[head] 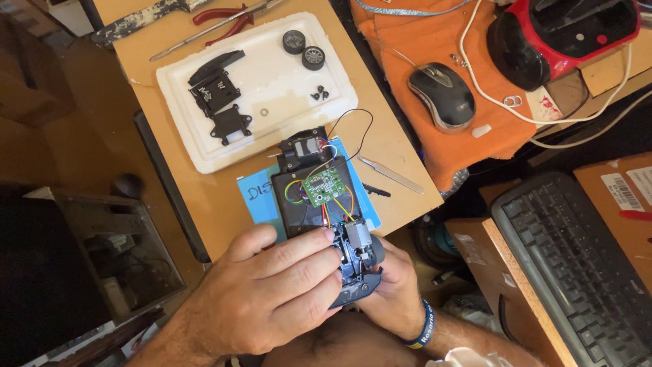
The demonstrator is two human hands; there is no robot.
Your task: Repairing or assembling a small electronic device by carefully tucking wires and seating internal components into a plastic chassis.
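A small black toy car chassis (304, 207) lies opened on a blue card, with a green circuit board (321, 186) and coloured wires showing. My left hand (265, 299) wraps over its near end, fingers pressing beside a silver motor (358, 234). From underneath and to the right, my right hand (390, 285) grips the same end, near a black wheel (375, 251). A blue wristband circles that wrist.
A white foam tray (272, 85) holds black plastic parts, two wheels (303, 49) and small screws. Tweezers (390, 174) lie right of the car. Red pliers (224, 20), a screwdriver, a grey mouse (441, 95) on orange cloth and a black keyboard (570, 265) surround the wooden board.
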